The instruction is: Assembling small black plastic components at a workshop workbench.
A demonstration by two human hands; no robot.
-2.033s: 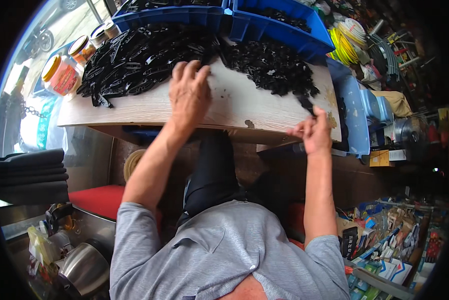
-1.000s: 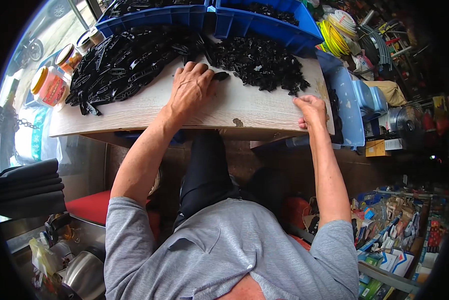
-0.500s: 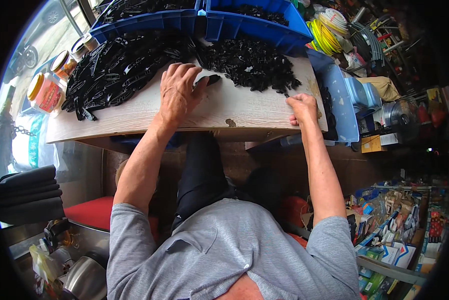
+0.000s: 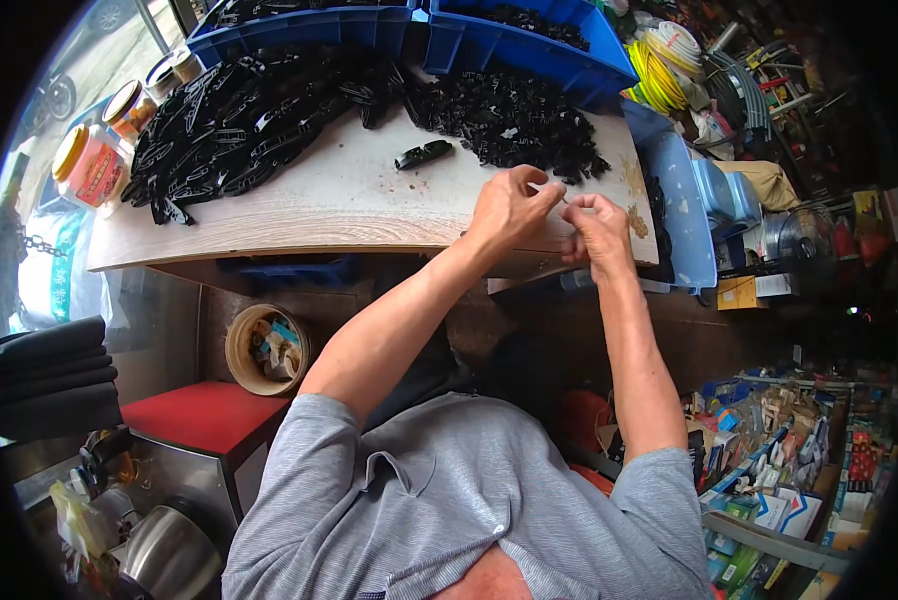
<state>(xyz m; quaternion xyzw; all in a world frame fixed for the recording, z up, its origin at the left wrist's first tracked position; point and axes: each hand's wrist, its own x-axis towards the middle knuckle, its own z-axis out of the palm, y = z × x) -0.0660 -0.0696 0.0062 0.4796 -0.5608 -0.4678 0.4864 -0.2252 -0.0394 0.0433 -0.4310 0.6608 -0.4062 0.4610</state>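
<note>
My left hand [image 4: 512, 208] and my right hand [image 4: 599, 232] meet over the right front part of the wooden tabletop [image 4: 299, 222]. Both hands are closed in a pinch, fingertips almost touching. Whatever lies between the fingers is too small to make out. Just beyond them spreads a heap of small black plastic pieces [image 4: 514, 122]. One longer black plastic part [image 4: 424, 155] lies alone on the table, left of that heap and apart from my hands. Farther left is a big pile of long black plastic parts [image 4: 239, 125].
Two blue bins [image 4: 529, 55] [image 4: 304, 30] with black parts stand at the back. Lidded jars [image 4: 91, 170] line the left edge. A light blue tub [image 4: 684, 200] stands against the table's right side. A waste bucket [image 4: 267, 350] and a red-topped cabinet [image 4: 204, 415] are below left.
My left hand has moved right, away from the single long black part, to meet my right hand. That part now lies uncovered. My right hand has stayed near the same spot.
</note>
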